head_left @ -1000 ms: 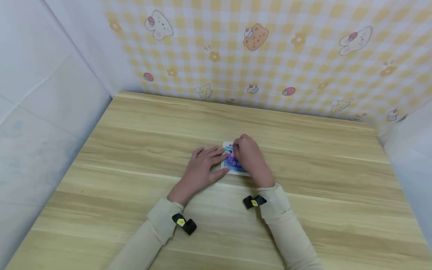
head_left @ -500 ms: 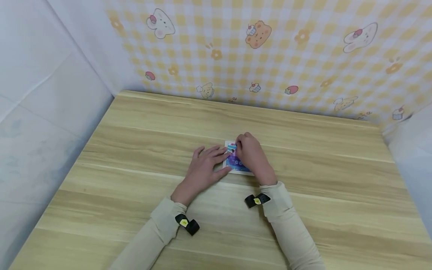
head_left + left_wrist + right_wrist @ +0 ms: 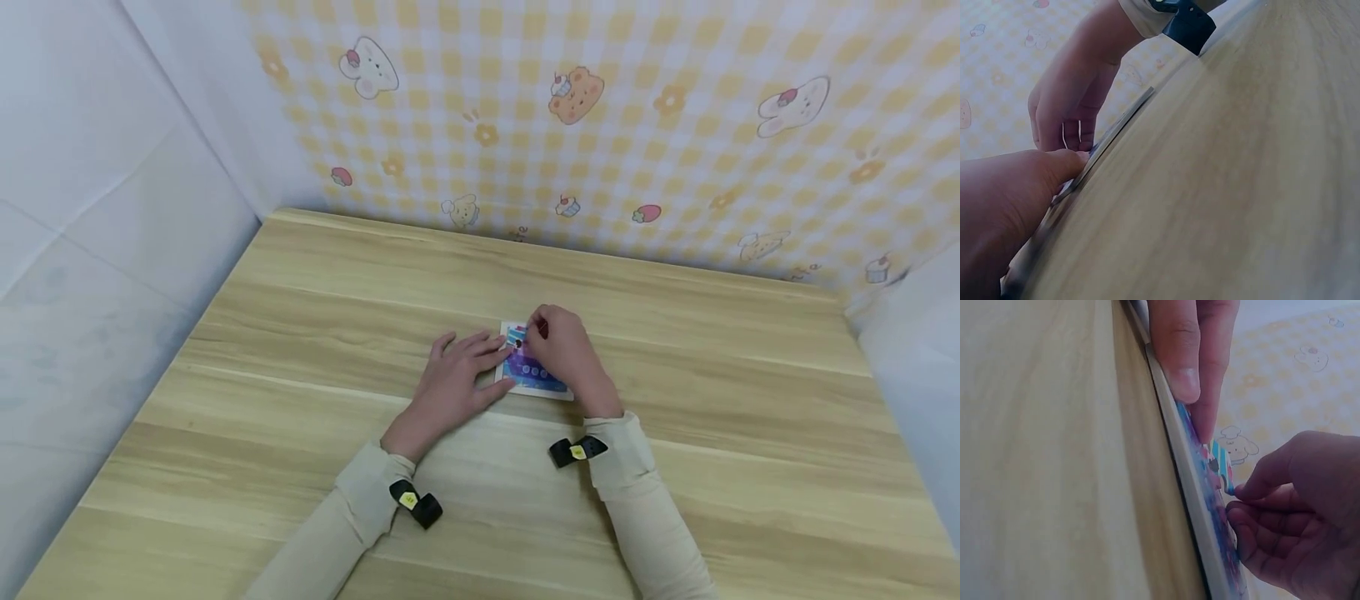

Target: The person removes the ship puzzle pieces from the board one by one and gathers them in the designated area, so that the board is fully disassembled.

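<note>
A small jigsaw puzzle in a pale tray, printed in blue and purple, lies flat on the wooden table. My left hand rests at its left side, fingers spread and reaching over the edge; in the right wrist view its fingertips touch the puzzle's surface. At the upper part, the thumb and index finger of my right hand pinch the edge of a striped puzzle piece. That piece stands tilted up from the tray in the right wrist view. From the head view, my right hand hides much of the puzzle's right side.
The wooden table spreads wide around the puzzle. A yellow checked cloth with cartoon animals hangs behind its far edge, and a white wall panel stands at the left. Each wrist wears a black camera strap.
My right hand has turned slightly, and a gap now shows inside its curled fingers. More of the puzzle's lower right corner is visible. My left hand keeps its place on the puzzle.
</note>
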`<action>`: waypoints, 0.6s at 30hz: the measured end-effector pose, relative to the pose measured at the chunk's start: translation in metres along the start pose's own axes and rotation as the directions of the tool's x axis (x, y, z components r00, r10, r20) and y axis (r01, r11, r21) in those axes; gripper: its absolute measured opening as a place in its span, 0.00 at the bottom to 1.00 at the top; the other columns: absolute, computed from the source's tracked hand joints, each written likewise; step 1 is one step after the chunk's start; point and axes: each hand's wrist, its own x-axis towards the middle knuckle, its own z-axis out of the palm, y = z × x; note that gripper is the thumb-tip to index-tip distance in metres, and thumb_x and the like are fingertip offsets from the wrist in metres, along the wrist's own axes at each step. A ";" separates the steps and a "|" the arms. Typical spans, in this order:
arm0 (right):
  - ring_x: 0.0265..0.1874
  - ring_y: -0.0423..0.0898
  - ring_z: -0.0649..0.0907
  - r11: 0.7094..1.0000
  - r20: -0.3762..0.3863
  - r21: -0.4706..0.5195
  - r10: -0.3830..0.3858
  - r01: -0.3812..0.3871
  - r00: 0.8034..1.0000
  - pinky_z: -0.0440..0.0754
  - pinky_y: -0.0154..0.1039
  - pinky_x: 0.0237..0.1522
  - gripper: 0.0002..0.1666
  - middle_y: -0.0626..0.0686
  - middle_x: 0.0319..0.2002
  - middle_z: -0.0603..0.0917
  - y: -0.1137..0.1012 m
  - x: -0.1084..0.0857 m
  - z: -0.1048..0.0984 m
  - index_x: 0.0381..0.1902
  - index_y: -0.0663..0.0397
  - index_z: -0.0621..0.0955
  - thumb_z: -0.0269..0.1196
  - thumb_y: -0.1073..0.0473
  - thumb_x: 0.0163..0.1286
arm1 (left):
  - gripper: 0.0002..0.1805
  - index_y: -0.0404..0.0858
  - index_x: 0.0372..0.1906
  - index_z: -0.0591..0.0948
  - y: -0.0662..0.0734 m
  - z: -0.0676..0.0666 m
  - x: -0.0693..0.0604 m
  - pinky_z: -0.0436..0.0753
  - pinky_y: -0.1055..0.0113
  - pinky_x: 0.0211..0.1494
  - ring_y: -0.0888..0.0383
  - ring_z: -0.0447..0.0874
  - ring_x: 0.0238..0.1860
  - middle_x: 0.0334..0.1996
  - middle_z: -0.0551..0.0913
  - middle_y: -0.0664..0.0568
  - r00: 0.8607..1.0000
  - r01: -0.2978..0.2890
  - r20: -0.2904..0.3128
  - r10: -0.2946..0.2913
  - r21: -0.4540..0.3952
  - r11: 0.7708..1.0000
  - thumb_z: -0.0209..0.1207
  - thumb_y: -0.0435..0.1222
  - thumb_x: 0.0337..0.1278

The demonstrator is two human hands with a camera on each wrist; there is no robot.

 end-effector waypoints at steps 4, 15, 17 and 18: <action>0.28 0.48 0.79 1.000 -0.029 0.014 -0.011 0.011 1.000 0.78 0.41 0.33 0.09 0.55 0.29 0.83 0.001 0.000 0.002 0.35 0.62 0.84 0.64 0.60 0.73 | 0.31 0.51 0.72 0.77 -0.001 0.001 0.000 0.47 0.42 0.79 0.54 0.61 0.78 0.73 0.73 0.59 1.000 0.004 0.005 -0.004 0.001 1.000 0.56 0.60 0.73; 0.27 0.46 0.80 0.997 -0.061 0.070 0.031 -0.026 0.998 0.78 0.39 0.32 0.09 0.54 0.29 0.85 0.005 0.000 0.006 0.34 0.61 0.86 0.69 0.59 0.71 | 0.31 0.51 0.72 0.76 0.001 0.001 -0.001 0.47 0.42 0.79 0.53 0.61 0.79 0.73 0.72 0.59 1.000 0.002 0.004 -0.002 0.007 1.000 0.56 0.59 0.73; 0.27 0.46 0.80 0.997 -0.052 0.079 0.029 -0.025 0.998 0.78 0.39 0.32 0.09 0.54 0.29 0.85 0.006 -0.001 0.006 0.34 0.60 0.87 0.70 0.59 0.71 | 0.31 0.51 0.72 0.76 0.000 0.001 -0.001 0.47 0.42 0.79 0.53 0.61 0.79 0.73 0.73 0.58 1.000 0.000 0.002 0.000 0.009 1.000 0.56 0.59 0.73; 0.27 0.46 0.80 0.996 -0.050 0.085 0.026 -0.021 0.998 0.78 0.39 0.32 0.08 0.55 0.30 0.86 0.006 -0.001 0.006 0.34 0.60 0.87 0.70 0.59 0.70 | 0.31 0.50 0.72 0.76 0.000 0.001 -0.002 0.47 0.42 0.79 0.53 0.61 0.79 0.73 0.73 0.58 1.000 -0.002 -0.001 0.002 0.007 1.000 0.56 0.59 0.73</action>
